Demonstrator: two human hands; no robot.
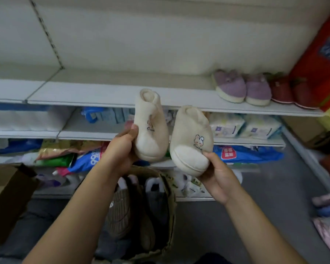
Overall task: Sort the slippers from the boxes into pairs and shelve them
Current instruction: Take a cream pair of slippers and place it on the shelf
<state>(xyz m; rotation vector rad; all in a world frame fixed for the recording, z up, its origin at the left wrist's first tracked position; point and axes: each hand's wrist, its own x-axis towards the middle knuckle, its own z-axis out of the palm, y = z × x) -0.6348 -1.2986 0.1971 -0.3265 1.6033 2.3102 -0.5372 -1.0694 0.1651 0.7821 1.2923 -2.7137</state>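
Observation:
I hold two matching cream slippers with a small rabbit patch, side by side in front of the shelves. My left hand (120,149) grips the left cream slipper (151,128) at its toe end. My right hand (217,176) grips the right cream slipper (191,140) by its toe. Both heels point up toward the white top shelf (103,94). On that shelf at the right stand a purple pair (242,88) and a red pair (291,92). Below my hands an open cardboard box (171,189) holds several more slippers, brown, grey and white.
Lower shelves carry packs of tissues (244,126) and bagged goods (69,155). A red package (320,60) leans at the top shelf's right end. A cardboard flap (10,189) sticks out at the left. More slippers (328,208) lie at the right edge on the grey floor.

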